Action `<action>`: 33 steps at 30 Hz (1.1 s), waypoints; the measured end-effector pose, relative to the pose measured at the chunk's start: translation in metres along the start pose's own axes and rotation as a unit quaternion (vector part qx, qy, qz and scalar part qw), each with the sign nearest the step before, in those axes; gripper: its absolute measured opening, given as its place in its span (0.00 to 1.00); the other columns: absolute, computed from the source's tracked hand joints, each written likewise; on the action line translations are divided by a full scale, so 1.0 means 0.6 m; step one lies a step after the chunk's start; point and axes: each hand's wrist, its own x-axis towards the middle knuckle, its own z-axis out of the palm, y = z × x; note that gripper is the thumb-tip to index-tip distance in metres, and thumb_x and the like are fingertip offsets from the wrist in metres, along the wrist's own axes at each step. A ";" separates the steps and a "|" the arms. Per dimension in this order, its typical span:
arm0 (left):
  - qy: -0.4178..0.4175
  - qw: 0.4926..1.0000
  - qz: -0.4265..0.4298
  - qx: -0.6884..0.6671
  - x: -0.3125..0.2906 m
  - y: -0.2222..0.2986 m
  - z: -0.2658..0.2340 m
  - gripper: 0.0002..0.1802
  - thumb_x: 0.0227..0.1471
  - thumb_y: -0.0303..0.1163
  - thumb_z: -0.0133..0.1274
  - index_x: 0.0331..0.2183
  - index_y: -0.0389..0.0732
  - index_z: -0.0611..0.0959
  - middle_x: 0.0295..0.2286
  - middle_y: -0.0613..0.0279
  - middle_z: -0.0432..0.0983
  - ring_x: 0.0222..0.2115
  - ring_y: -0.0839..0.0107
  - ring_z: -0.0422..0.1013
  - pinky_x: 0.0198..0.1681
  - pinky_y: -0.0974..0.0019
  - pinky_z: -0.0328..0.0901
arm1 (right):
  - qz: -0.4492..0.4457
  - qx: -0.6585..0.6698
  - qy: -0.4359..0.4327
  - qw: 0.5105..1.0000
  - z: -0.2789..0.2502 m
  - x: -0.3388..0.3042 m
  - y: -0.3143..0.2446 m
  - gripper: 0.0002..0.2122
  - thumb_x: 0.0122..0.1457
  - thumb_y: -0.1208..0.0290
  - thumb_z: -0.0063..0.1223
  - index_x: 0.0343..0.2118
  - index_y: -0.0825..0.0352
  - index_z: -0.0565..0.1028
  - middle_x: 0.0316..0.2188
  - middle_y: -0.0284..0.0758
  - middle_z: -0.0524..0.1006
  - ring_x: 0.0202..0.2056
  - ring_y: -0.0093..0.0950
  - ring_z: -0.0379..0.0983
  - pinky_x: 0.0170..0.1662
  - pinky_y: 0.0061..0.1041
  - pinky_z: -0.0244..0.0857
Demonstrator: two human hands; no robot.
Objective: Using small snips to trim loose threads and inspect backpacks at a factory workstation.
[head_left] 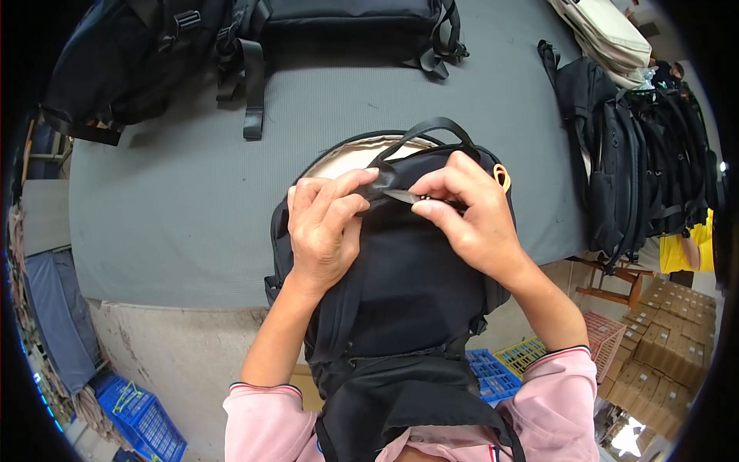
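Note:
A black backpack [419, 269] lies in front of me across the edge of the grey table, its top partly unzipped so that a cream lining [339, 160] shows. At the base of its black carry handle [439, 123], my left hand [327, 223] pinches the fabric between thumb and fingers. My right hand [481, 219] is closed around small thread snips [400, 195], whose pointed metal blades touch or nearly touch the handle's base beside my left fingertips. Beyond my right hand is a yellow-orange loop [502, 177]; I cannot tell what it belongs to.
More black backpacks lie on the grey table [177, 231] at the far left and far middle. Several black bags [631, 154] and a cream bag [604, 35] crowd its right side. Below are a blue crate [138, 416], a wooden stool [616, 285] and stacked cartons [670, 331]. A person in yellow [689, 246] is at the right.

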 end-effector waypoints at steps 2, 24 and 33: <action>-0.008 1.000 -0.009 0.001 0.001 0.003 -0.005 0.14 0.31 0.18 0.59 0.24 0.42 0.74 0.39 0.68 0.78 0.27 0.71 0.65 0.32 0.69 0.56 | 0.066 0.161 0.050 0.984 0.001 0.000 0.003 0.08 0.50 0.79 0.57 0.34 0.70 0.75 0.28 0.29 0.66 0.28 0.17 0.66 0.32 0.16 0.62; 0.013 0.895 -0.414 -0.167 0.059 -0.073 0.000 0.14 0.58 0.34 0.47 0.27 0.33 0.77 0.22 0.66 0.74 0.26 0.81 0.67 0.32 0.74 0.63 | 0.179 0.205 0.101 0.957 -0.040 -0.074 0.030 0.05 0.60 0.76 0.49 0.38 0.68 0.75 0.17 0.21 0.62 0.18 0.11 0.53 0.22 0.13 0.47; 0.102 0.967 -0.231 0.007 0.047 -0.028 -0.023 0.03 0.52 0.23 0.50 0.30 0.34 0.79 0.29 0.62 0.75 0.26 0.73 0.70 0.32 0.73 0.64 | 0.112 -0.088 0.152 0.978 -0.079 -0.124 0.100 0.05 0.61 0.76 0.47 0.34 0.71 0.73 0.18 0.33 0.69 0.20 0.19 0.64 0.25 0.20 0.59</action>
